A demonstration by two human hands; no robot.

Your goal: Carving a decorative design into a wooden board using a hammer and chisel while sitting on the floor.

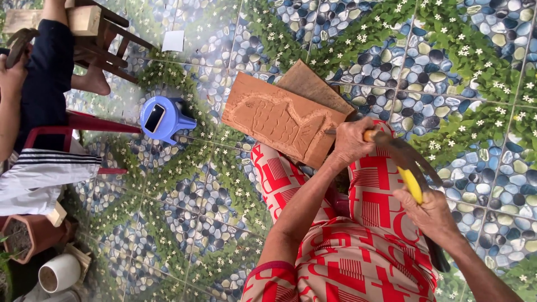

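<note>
Gripping a chisel (366, 134) with the left hand (351, 141), fingers wrapped tight round its orange handle, blade end pushed against the lower right edge of the carved wooden board (279, 118). Board propped on the lap over red-and-cream patterned trousers (369, 235), relief of a scaly fish-like shape cut into its face, second plain board (313, 86) tucked behind it and touching. Right hand (430, 215) closed round a yellow-and-black handled hammer (411, 179), head up near the chisel's butt, can't tell if touching. Pebble-and-flower print floor tiles (212, 184) all around. Off to the left: blue plastic stool (163, 118) with a phone (154, 117) lying on it, another person (39, 100) sitting on a red chair (84, 126), terracotta pot (28, 235) and white pot (59, 272) in the corner.
</note>
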